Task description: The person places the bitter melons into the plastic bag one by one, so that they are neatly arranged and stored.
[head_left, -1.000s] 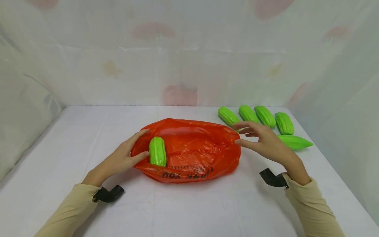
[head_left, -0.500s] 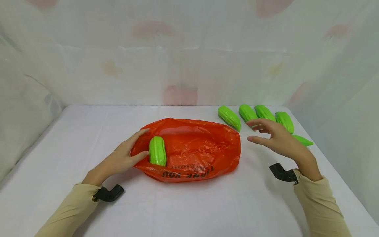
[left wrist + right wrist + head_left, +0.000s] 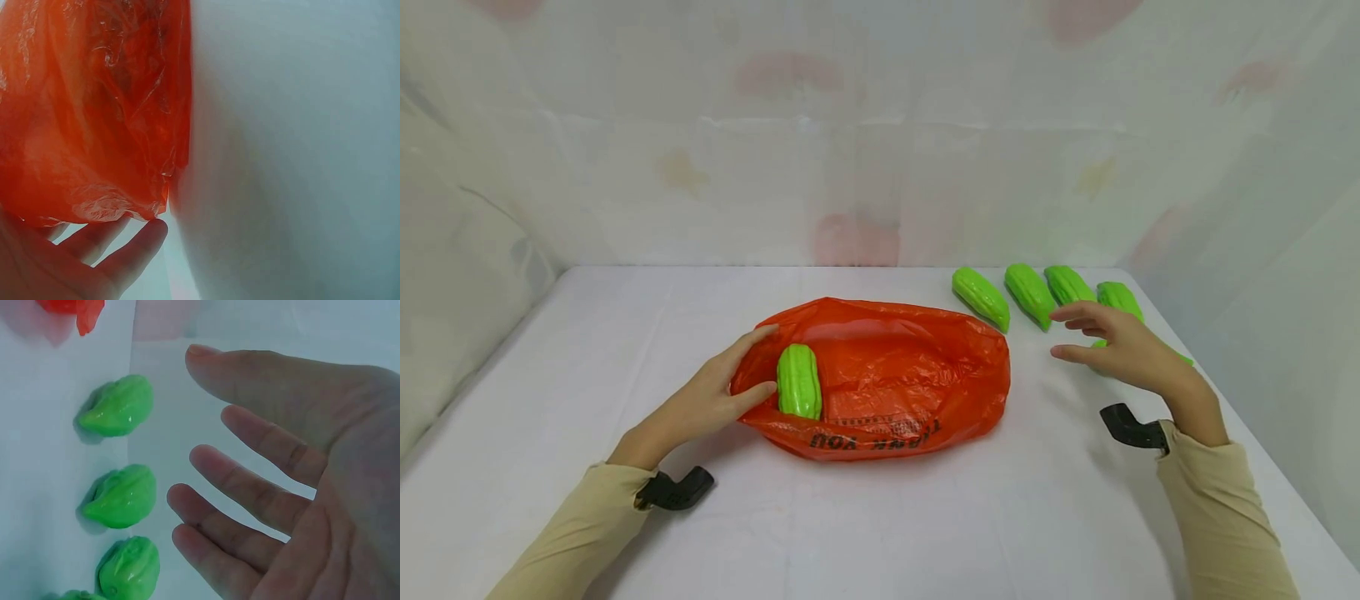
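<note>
A red plastic bag (image 3: pixel 880 367) with dark print lies with its mouth spread on the white table. Inside its left end rests a bright green ridged vegetable (image 3: pixel 799 382), shaped like a bitter melon. My left hand (image 3: pixel 711 396) touches the bag's left rim, thumb and fingers spread; the left wrist view shows its fingers (image 3: pixel 150 240) against the red plastic. My right hand (image 3: pixel 1120 346) is raised to the right of the bag, relaxed and holding nothing. Near it lie more green ridged vegetables (image 3: pixel 1030 292), some partly hidden behind the hand. The right wrist view shows several vegetables (image 3: pixel 122 406) beyond the fingers.
The leftmost loose vegetable (image 3: pixel 981 297) lies just behind the bag's right end. A pale curtain (image 3: pixel 850 150) with faded fruit prints closes off the back and sides. Black camera mounts (image 3: pixel 677 489) sit at both cuffs.
My right hand has moved away from the bag's right rim, to the right, toward the loose green vegetables. The left hand and the bag have stayed in place.
</note>
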The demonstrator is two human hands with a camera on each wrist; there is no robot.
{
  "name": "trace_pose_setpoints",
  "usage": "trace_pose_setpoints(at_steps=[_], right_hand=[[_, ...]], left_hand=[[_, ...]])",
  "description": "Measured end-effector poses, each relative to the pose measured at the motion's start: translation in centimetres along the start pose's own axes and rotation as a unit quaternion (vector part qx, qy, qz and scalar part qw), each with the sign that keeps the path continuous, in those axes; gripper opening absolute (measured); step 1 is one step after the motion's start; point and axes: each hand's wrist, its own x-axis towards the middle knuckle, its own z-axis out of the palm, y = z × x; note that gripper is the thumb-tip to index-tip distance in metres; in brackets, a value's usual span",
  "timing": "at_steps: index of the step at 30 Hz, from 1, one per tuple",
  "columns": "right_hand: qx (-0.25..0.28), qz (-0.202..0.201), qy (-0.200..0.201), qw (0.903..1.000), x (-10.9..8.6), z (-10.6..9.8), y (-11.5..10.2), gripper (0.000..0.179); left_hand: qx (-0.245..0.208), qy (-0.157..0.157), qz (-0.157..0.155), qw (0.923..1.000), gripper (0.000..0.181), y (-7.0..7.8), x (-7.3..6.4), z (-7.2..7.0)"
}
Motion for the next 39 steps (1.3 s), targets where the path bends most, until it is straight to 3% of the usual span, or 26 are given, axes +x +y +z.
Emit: trace_pose_setpoints(at_steps=[27, 39], right_hand=[[-0.002, 0.038, 0.017, 0.9991, -0.5, -0.8, 4.3, 0.051], [-0.04, 0.072, 0.011, 0.9966, -0.6, -1.3, 5.8, 0.057]], left_hand=[[0.004, -0.003, -0.001, 1.0, 0.07, -0.1, 0.1, 0.0], [0.004, -0.004, -0.001, 1.0, 0.07, 0.0, 0.1, 0.0]])
